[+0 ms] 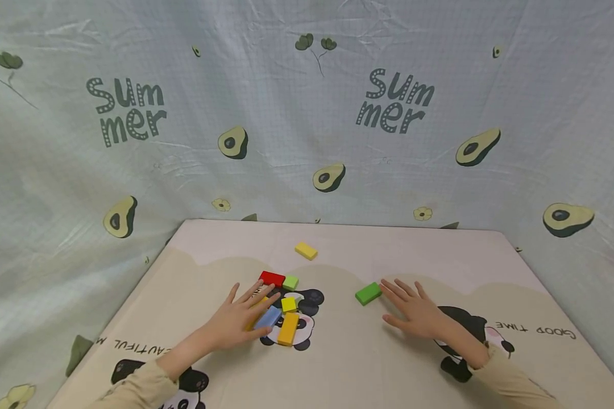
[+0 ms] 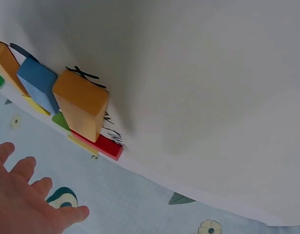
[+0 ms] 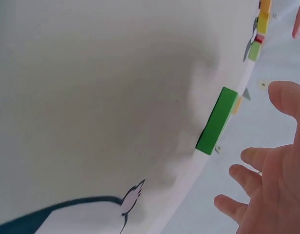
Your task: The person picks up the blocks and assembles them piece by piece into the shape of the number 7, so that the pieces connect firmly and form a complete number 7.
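My left hand (image 1: pixel 240 321) hovers palm down with fingers spread, overlapping a cluster of blocks in the head view. Around it lie a red block (image 1: pixel 272 278), a light green block (image 1: pixel 290 283), a yellow block (image 1: pixel 289 305), a blue block (image 1: pixel 269 318) and an orange block (image 1: pixel 289 329). Another orange block (image 2: pixel 82 105) is mostly hidden by the fingers from above. On the right, my right hand (image 1: pixel 414 312) has its fingers extended, tips close beside a green block (image 1: pixel 368 293). That green block (image 3: pixel 217 121) lies flat in the right wrist view. Neither hand holds anything.
A yellow block (image 1: pixel 306 251) lies alone farther back on the table. The pale tabletop (image 1: pixel 348 363) carries panda prints and lettering. Behind it hangs a light curtain (image 1: pixel 276 102) with avocado prints.
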The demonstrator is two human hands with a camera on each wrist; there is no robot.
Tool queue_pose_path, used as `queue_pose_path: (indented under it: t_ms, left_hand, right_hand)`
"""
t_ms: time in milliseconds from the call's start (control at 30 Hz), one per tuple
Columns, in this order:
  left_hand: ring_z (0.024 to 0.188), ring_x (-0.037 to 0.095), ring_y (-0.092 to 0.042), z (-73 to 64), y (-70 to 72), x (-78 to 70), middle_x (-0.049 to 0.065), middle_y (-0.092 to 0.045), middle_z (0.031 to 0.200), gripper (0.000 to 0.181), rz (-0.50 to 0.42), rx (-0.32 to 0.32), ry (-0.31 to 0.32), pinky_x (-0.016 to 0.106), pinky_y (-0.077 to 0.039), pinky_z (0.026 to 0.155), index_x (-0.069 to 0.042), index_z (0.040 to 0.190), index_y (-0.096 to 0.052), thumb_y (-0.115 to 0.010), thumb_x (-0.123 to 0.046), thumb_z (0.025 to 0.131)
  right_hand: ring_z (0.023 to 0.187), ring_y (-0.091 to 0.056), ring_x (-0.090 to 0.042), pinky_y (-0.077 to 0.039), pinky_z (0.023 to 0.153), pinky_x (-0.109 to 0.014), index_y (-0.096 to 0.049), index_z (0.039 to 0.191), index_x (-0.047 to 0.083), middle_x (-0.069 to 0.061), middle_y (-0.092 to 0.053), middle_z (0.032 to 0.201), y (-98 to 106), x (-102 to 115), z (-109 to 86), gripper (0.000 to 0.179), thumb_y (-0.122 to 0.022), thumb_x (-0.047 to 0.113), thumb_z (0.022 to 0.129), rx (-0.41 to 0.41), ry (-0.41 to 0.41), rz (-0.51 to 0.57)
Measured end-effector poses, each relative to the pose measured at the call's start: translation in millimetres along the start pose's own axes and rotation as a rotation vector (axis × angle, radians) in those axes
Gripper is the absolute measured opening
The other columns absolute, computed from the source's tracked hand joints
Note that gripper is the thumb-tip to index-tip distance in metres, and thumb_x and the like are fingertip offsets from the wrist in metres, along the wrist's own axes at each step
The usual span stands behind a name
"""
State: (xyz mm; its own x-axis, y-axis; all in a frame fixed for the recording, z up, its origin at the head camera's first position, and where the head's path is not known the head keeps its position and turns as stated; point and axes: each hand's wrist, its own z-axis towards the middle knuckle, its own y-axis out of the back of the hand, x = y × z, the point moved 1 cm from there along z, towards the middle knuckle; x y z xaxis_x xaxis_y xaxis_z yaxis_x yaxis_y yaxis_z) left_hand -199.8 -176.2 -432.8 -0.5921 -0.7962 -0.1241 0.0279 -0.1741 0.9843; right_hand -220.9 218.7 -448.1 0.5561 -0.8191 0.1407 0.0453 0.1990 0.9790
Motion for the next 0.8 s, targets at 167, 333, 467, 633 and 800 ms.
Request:
queue_pose_path:
  t_ms: [167,333,467,633,800]
  left_hand:
    - [0.136,0.03,-0.021,0.8,-3.9,-10.6,0.003,-0.029,0.146,0.061,0.012,0.027,-0.1,0.063,-0.01,0.102,-0.022,0.138,-0.034,-0.049,-0.048,0.085]
    - [0.134,0.028,-0.025,0.4,-7.7,-17.0,0.002,-0.035,0.143,0.056,0.06,0.023,-0.196,0.061,-0.016,0.102,-0.024,0.136,-0.038,-0.051,-0.044,0.085]
    - [0.13,0.028,-0.034,0.6,-8.3,-20.3,0.002,-0.044,0.137,0.051,0.087,-0.03,-0.292,0.062,-0.022,0.099,-0.023,0.131,-0.046,-0.057,-0.038,0.083]
    - [0.127,0.028,-0.038,0.9,-11.0,-20.6,0.0,-0.049,0.133,0.044,0.086,-0.019,-0.334,0.061,-0.022,0.099,-0.022,0.125,-0.052,-0.058,-0.035,0.083]
    - [0.127,0.027,-0.039,0.7,-15.2,-19.9,0.0,-0.051,0.131,0.041,0.103,0.02,-0.324,0.059,-0.022,0.101,-0.021,0.125,-0.053,-0.055,-0.034,0.086]
  right_hand:
    - [0.131,-0.03,-0.034,-0.017,0.098,-0.065,-0.034,0.137,0.011,-0.008,-0.036,0.142,-1.8,2.9,3.3,0.062,-0.049,0.044,0.087,0.021,0.01,0.007]
    - [0.131,-0.029,-0.033,-0.016,0.099,-0.064,-0.035,0.137,0.012,-0.007,-0.036,0.142,-4.4,5.4,7.6,0.06,-0.047,0.045,0.088,0.045,0.02,0.016]
    - [0.132,-0.028,-0.034,-0.015,0.1,-0.064,-0.037,0.136,0.012,-0.008,-0.036,0.141,-6.9,7.4,11.0,0.058,-0.047,0.044,0.088,0.054,0.024,0.025]
    - [0.131,-0.029,-0.035,-0.015,0.1,-0.064,-0.041,0.133,0.012,-0.01,-0.039,0.139,-10.2,9.8,12.2,0.054,-0.047,0.042,0.088,0.066,0.018,0.023]
    - [0.129,-0.032,-0.036,-0.017,0.099,-0.064,-0.043,0.131,0.012,-0.011,-0.042,0.136,-10.7,13.4,12.3,0.053,-0.047,0.042,0.088,0.082,0.01,-0.007]
